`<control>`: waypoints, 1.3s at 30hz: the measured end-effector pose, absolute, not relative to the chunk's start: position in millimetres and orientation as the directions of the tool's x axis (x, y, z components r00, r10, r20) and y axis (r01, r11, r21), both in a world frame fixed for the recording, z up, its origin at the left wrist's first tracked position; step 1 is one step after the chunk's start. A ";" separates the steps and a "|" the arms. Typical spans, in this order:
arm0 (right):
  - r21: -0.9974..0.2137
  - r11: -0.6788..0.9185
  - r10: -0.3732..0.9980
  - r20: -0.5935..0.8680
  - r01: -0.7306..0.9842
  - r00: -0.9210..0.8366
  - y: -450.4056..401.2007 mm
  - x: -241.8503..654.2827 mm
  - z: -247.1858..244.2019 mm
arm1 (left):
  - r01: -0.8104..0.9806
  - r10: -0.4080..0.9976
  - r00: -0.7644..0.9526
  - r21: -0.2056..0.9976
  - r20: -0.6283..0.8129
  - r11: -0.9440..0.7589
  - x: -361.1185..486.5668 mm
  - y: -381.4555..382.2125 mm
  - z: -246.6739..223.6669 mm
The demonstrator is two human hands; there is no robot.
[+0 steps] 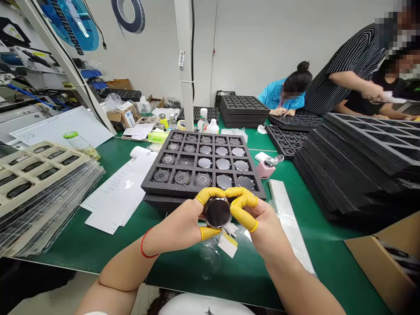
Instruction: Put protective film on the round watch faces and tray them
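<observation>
Between my two hands, just in front of the tray, a round watch case (pixel 218 213) with a dark glossy face is held up. My left hand (pixel 187 221), in yellow finger cots, grips its left side with finger above and thumb below. Yellow-cotted fingers of my right hand (pixel 254 214) press on its upper right edge. Behind it lies a black foam tray (pixel 170 187) of square pockets. Most pockets hold round watch cases, some showing ringed backs (pixel 181 177), others shiny faces (pixel 224 181). One pocket (pixel 185 161) in the second column holds no case.
Stacked tan trays (pixel 49 192) stand left, beside printed sheets (pixel 114 197). A pink pump bottle (pixel 265 168) and a long white strip (pixel 290 223) lie right. Tall black tray stacks (pixel 344 170) and a cardboard box (pixel 377 258) flank the right side. Co-workers (pixel 285 94) work beyond.
</observation>
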State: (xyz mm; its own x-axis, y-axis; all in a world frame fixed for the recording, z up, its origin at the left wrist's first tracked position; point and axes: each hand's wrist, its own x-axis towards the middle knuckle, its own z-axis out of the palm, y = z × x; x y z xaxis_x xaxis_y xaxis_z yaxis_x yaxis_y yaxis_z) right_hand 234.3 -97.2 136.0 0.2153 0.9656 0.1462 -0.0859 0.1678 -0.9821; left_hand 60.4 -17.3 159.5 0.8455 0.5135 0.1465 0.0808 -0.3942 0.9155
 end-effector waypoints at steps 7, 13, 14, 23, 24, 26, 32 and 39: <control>-0.984 0.160 0.966 0.139 -0.081 0.216 -96.7 233.8 136.9 | 0.099 0.520 0.844 0.916 0.130 -0.390 60.3 -17.7 161.1; -0.983 0.163 0.965 0.141 -0.085 0.221 -96.4 233.4 136.7 | 0.100 0.519 0.845 0.917 0.126 -0.386 60.2 -18.0 160.9; -0.983 0.163 0.965 0.141 -0.084 0.223 -96.2 233.2 136.7 | 0.097 0.520 0.844 0.917 0.129 -0.386 60.3 -18.0 160.8; -0.967 0.245 0.941 0.254 0.071 0.224 -96.6 233.3 137.4 | 0.107 0.524 0.844 0.920 0.117 -0.376 61.3 -17.2 160.0; -0.944 0.285 0.915 0.319 0.166 0.245 -97.1 234.0 137.5 | 0.111 0.528 0.842 0.920 0.114 -0.376 61.0 -17.1 159.5; -0.868 0.332 0.845 0.448 0.370 0.293 -98.3 235.0 137.3 | 0.125 0.541 0.834 0.917 0.110 -0.379 60.5 -17.1 158.4; -0.842 0.219 0.909 0.360 0.492 0.211 -98.9 226.3 135.9 | 0.130 0.542 0.831 0.904 0.125 -0.408 61.1 -17.4 154.5; -0.983 0.057 0.994 0.072 0.174 0.078 -87.6 223.7 139.0 | 0.168 0.515 0.851 0.876 0.102 -0.451 64.8 -19.5 148.8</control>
